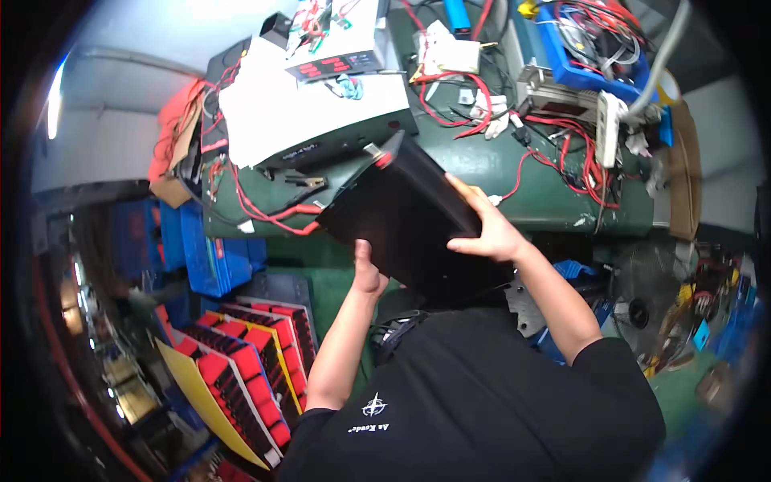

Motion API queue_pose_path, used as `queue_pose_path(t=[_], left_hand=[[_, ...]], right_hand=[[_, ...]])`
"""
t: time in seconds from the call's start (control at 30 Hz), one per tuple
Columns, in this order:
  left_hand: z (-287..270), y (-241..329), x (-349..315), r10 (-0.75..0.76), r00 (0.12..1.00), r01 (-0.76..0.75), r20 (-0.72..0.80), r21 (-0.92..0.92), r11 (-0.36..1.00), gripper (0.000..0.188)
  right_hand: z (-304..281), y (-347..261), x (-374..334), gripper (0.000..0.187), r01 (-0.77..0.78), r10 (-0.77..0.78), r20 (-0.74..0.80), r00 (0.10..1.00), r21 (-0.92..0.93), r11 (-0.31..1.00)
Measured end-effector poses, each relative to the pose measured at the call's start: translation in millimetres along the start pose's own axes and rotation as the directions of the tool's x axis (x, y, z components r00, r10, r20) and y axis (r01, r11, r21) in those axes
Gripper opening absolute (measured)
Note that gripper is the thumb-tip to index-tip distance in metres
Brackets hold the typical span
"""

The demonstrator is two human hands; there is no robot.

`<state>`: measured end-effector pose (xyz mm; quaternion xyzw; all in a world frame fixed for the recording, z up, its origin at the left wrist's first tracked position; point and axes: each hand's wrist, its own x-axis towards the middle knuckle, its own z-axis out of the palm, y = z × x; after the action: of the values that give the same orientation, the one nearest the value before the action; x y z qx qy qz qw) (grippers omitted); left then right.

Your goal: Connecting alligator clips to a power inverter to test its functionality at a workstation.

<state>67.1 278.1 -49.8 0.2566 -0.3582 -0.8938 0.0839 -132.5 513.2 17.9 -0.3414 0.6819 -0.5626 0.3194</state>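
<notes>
Grasping a tilted black case (pixel 414 225) by opposite sides with the fingers (pixel 463 189) of left hand (pixel 371 275) and right hand (pixel 496 233), near the counter (pixel 474 161); probably heavy, stiff, somewhat slippery; best supported from below, clear of the red terminal (pixel 384 160)

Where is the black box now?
Near the head view's centre, the black box is held between the left hand and right hand, by the green workbench.

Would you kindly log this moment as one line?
left hand: holds black case | right hand: holds black case | nearby: green workbench, white-topped box
</notes>
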Motion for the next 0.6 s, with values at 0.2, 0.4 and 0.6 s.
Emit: queue_pose_path(t=[0.2,0.4,0.6], left_hand=[[-6,2,38,0.083,0.997,-0.083,0.003,0.002,0.997,0.065],[-63,-12,100,0.269,0.908,-0.183,0.322,-0.274,0.944,0.062],[29,32,102,-0.3,0.924,0.142,-0.235,-0.518,0.843,0.083]], right_hand=[[34,-45,36,0.099,0.482,-0.446,0.227,0.866,-0.619,0.62],[49,-1,92,0.084,0.658,-0.667,0.304,0.681,-0.654,0.374],[12,89,100,0.098,0.439,-0.556,0.214,0.803,-0.843,0.31]])
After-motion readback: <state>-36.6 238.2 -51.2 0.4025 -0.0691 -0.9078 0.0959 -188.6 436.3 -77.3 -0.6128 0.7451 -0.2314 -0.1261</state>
